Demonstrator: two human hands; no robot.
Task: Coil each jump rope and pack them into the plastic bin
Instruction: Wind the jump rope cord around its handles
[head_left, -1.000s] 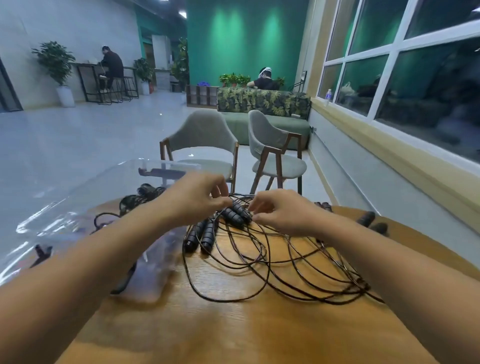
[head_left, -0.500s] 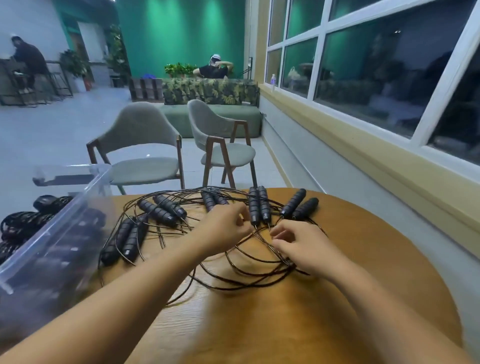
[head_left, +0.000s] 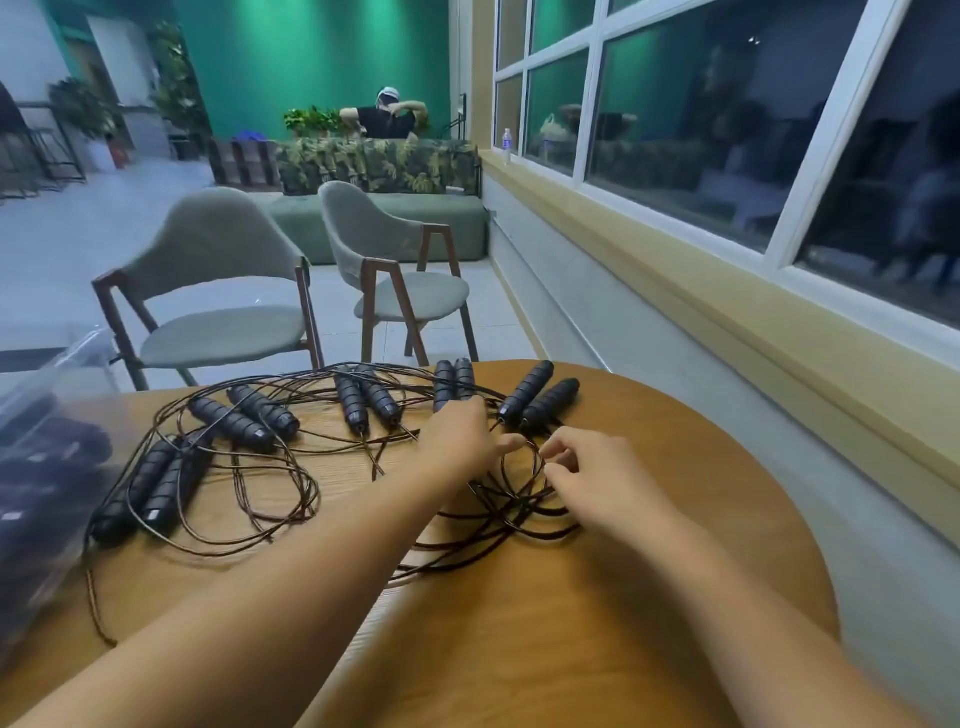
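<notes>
While dark coils (head_left: 62, 457) seem already packed in the clear plastic bin (head_left: 67, 358) at nine o'clock, five black-handled jump ropes (head_left: 353, 400) lie tangled on the round wooden table (head_left: 519, 623); the right hand (head_left: 592, 478) pinches a thin dark cord (head_left: 540, 475), and the left hand (head_left: 460, 441) hides its grip.

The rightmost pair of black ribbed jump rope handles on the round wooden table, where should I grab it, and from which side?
Probably around both ribbed middles, coming from above on the right: the black ribbed handle pair lies flat, side by side, cord ends toward you, with bare wooden table beside it.
</notes>
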